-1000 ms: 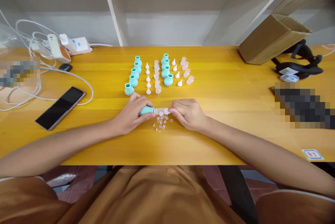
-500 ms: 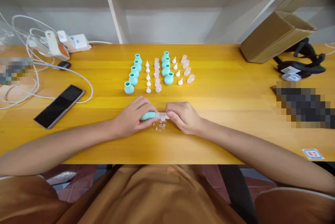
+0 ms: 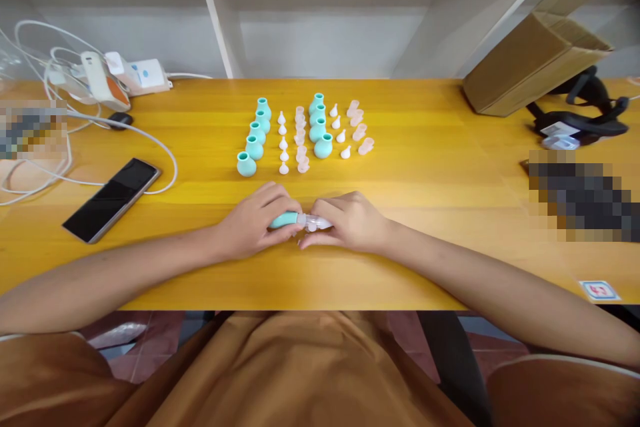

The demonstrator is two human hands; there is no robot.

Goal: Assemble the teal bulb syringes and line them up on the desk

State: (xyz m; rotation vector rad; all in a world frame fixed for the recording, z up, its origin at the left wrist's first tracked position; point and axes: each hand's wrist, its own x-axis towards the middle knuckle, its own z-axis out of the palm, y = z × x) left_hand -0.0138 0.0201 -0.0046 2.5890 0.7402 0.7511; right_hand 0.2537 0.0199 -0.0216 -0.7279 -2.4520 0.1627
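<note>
- Head view: the left hand [image 3: 257,222] is clamped on a teal bulb [image 3: 285,220]; a clear nozzle [image 3: 316,222] projects from the bulb's neck towards 3 o'clock.
- Head view: the assembly's long axis runs 9 to 3 o'clock; the bulb is nearer the left hand, the nozzle tip nearer the right hand [image 3: 353,222].
- Head view: the right thumb [image 3: 323,239] stands apart from the forefinger; fingertip contact cannot be told.
- Head view, change: half a second ago, the thumb pressed the nozzle; now it extends below, towards 9 o'clock.
</note>
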